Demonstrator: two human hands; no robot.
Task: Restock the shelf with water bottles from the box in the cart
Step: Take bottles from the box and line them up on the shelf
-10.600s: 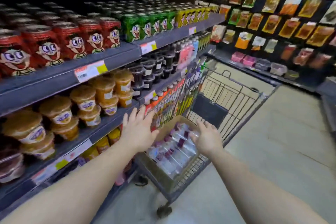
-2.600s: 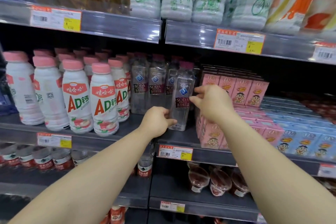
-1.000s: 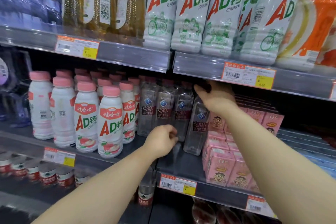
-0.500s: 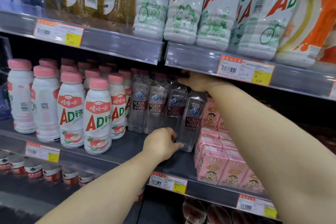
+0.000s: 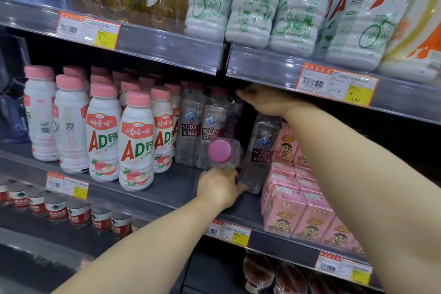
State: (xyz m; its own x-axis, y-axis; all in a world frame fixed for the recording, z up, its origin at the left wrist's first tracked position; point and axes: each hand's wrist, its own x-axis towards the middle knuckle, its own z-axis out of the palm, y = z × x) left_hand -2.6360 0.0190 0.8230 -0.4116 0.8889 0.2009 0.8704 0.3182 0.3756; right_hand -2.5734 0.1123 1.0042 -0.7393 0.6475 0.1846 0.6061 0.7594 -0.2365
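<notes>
Clear soda water bottles with dark red labels stand in rows on the middle shelf. My left hand grips the lower part of one water bottle tilted toward me, its pink cap facing the camera. Just right of it stands an upright water bottle, and my right hand is closed over its top under the upper shelf edge, fingertips reaching left toward the row behind. The cart and its box are out of view.
White AD milk bottles with pink caps fill the shelf to the left. Pink drink cartons are stacked tight on the right. The upper shelf hangs low over the bottle tops. Small jars line the shelf below.
The bottle in my left hand has tipped toward me, so its pink cap now shows. My right hand stays on top of the upright bottle. The camera has moved closer.
</notes>
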